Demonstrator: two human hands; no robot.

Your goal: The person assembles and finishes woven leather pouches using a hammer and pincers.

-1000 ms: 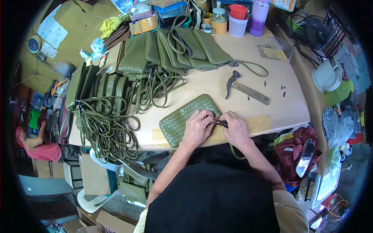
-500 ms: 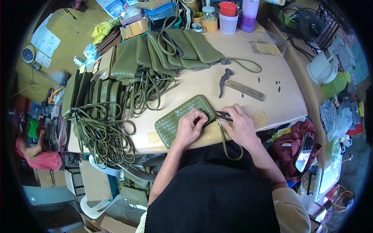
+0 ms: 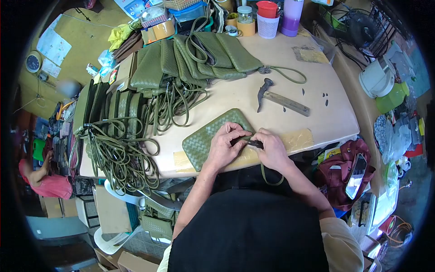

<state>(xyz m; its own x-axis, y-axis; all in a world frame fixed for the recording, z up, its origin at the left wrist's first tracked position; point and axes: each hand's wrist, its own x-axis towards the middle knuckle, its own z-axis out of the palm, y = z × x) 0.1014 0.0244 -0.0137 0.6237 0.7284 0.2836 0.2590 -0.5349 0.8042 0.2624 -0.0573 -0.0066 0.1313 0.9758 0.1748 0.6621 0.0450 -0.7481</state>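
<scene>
Head view | woven green pouch on the bench, your left hand pinched closed at its right end | your right hand closed round dark pliers | probably light, pliable, slightly slippery; grip its edge

Pouch, near: leather-like, woven texture, slight sheen. Pliers: dark, matt. Hammer, right: dark metal head, worn matt wooden handle. Tabletop: smooth covering, low gloss. Tape, near edge: glossy plastic. Bag, near right: matt cloth. Basket, far: perforated plastic.
</scene>
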